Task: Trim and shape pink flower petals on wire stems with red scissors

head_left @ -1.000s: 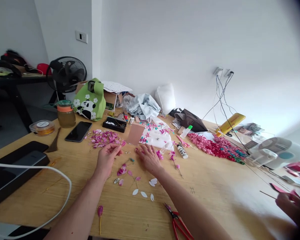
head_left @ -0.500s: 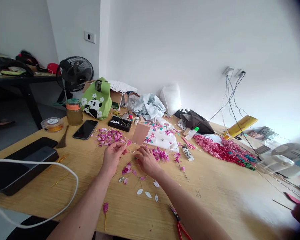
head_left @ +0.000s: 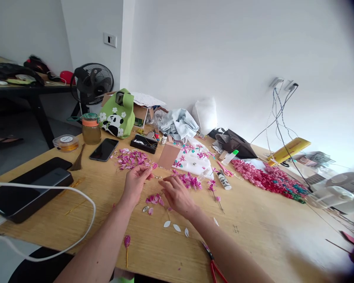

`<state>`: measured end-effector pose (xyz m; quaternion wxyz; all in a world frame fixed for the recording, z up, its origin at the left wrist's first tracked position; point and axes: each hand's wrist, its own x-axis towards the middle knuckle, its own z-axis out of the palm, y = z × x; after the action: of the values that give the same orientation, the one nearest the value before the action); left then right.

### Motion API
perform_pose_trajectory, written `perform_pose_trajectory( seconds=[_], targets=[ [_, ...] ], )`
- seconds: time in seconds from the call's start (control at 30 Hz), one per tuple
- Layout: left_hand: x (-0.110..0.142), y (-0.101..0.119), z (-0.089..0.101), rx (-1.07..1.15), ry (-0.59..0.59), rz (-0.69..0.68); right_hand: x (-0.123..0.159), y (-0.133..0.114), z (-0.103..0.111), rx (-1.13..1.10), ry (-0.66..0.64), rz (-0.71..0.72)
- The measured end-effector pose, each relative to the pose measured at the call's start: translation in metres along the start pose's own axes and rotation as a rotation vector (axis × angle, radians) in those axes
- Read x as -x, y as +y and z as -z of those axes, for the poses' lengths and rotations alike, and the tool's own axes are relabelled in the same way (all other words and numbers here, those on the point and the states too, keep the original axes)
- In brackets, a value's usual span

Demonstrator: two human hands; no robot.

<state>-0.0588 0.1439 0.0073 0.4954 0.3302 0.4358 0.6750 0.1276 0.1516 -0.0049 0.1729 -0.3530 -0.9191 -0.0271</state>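
Note:
My left hand (head_left: 136, 181) pinches a pink petal (head_left: 154, 166) between thumb and fingertips above the table. To its right my right hand (head_left: 178, 194) reaches palm down, fingers apart, with its fingertips close to a few small pale beads (head_left: 158, 177). Nothing shows in that hand, though its underside is hidden. Loose pink petals (head_left: 155, 199) and a small patterned leaf shape (head_left: 145, 208) lie between my forearms. Nearer me are white leaf-shaped pieces (head_left: 176, 227) and a pink bud on a yellow stem (head_left: 127, 241).
Red-handled pliers (head_left: 214, 265) lie by my right forearm. Beyond my hands are a petal heap (head_left: 132, 158), a brown card (head_left: 168, 156) and purple flowers (head_left: 190, 181). A phone (head_left: 104, 149) lies left; a white cable (head_left: 93, 212) loops over the left edge.
The view has shifted slightly, moving the scene a little to the right. My right hand has shifted slightly near the beads and petals. My left hand still pinches the petal.

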Motion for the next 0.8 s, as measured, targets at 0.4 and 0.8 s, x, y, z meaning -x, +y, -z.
perform_pose_trajectory(
  seconds=[0.4,0.8],
  targets=[
    [-0.001,-0.002,-0.001,0.015,0.016,-0.005,0.005,-0.038,-0.016,-0.175,-0.117,0.243],
    [-0.001,-0.002,0.000,0.039,0.019,-0.012,-0.007,-0.005,-0.028,-0.116,-0.084,0.144]
  ],
)
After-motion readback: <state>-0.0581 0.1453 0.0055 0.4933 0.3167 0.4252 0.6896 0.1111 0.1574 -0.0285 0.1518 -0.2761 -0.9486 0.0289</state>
